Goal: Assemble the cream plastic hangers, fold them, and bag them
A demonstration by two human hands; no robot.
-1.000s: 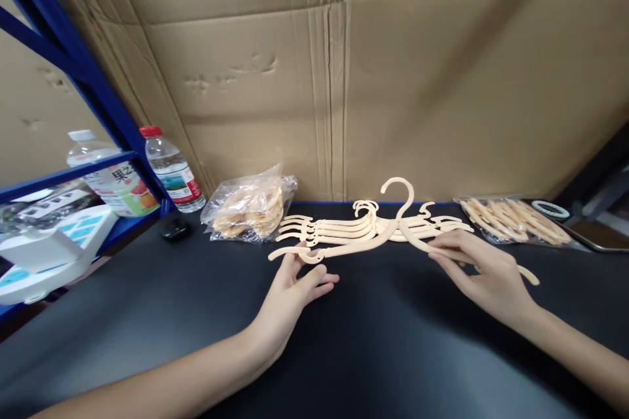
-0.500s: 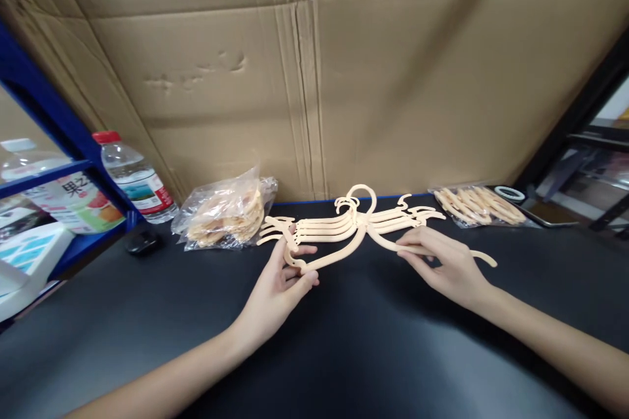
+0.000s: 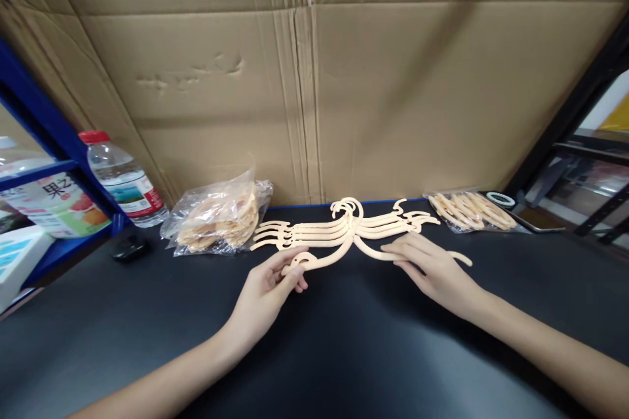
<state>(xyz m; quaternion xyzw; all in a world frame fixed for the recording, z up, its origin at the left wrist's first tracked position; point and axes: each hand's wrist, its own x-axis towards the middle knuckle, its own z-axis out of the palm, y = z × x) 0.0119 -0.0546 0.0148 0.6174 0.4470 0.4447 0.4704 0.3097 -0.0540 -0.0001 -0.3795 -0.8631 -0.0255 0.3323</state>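
After the left hand (image 3: 263, 288) seemingly folded in the left end of the hanger (image 3: 334, 258), its grip pinched there; the right hand (image 3: 432, 268) held the still-outstretched right side.

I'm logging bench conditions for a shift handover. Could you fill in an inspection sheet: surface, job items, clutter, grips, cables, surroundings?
Surface: black tabletop, with a dull sheen.
Job items: one beige hanger in hand; a set of similar hangers lies close together behind it.
Clutter: left clear bag and right clear bag, both with beige pieces; red-capped bottle; small black object; pale ring.
Grips: left grip and right grip each hold one side of the hanger.
Cables: nothing seen.
Surroundings: cardboard behind, blue frame left, black rack right.
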